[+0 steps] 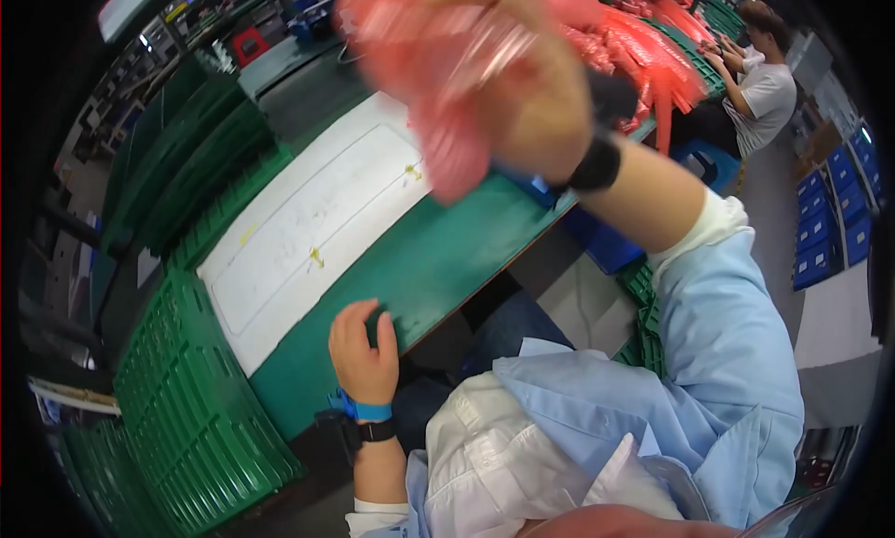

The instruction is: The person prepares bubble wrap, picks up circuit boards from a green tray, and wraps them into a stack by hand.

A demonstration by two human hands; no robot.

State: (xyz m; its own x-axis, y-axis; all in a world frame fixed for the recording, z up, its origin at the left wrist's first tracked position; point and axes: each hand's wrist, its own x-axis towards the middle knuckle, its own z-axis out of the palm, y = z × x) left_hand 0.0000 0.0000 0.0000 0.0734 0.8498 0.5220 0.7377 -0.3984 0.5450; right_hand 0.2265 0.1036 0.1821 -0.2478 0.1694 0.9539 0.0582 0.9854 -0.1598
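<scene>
Right hand: my right hand is raised high over the worktop, blurred, its fingers closed around thin red plastic.
Red plastic bundle: the bundle hangs from my right hand in front of the white sheet's far end, hiding part of it; the blur keeps me from telling its exact shape.
Left hand: my left hand has nothing in it, thumb spread away from the fingers, near the worktop's front edge; I cannot tell whether it touches the surface.
White sheet: the sheet lies flat on the green worktop, with a long rounded outline and small yellow marks.
Red pile: more shiny red plastic is heaped beyond my right wrist.
Green crate: a slatted crate stands left of the sheet's near end.
Co-worker: a person in a white top sits beyond the pile, hands forward.
</scene>
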